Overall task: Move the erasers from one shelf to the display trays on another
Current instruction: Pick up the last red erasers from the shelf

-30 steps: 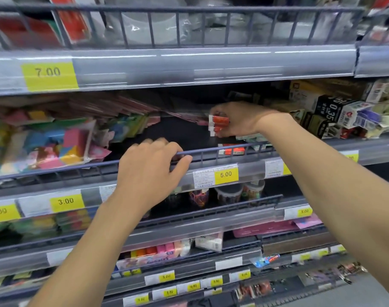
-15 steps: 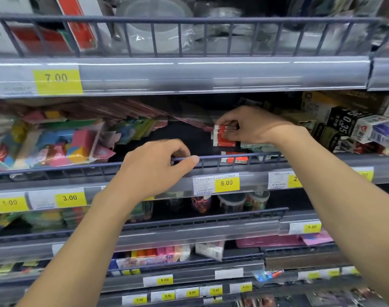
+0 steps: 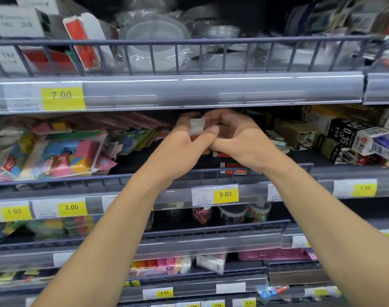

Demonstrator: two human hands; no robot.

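Note:
A small stack of erasers [image 3: 196,127] with white ends and red sleeves is held in front of the middle shelf. My left hand [image 3: 184,149] grips the stack, thumb pressed on its front. My right hand [image 3: 240,140] meets the left one, and its fingers curl over the top of the stack. The picture is blurred here. More red-and-white erasers [image 3: 233,172] lie on the dark shelf floor just behind the wire rail [image 3: 144,177], below my right hand.
Colourful packets [image 3: 56,156] fill the shelf's left side and small boxes [image 3: 344,138] its right. The price rail [image 3: 225,193] carries yellow tags. A shelf overhang [image 3: 189,89] sits close above my hands. Lower shelves hold jars [image 3: 232,214] and packets.
My left hand has left the wire rail and risen to meet the right hand at the erasers. The right hand lifted the stack slightly. The view has tilted upward.

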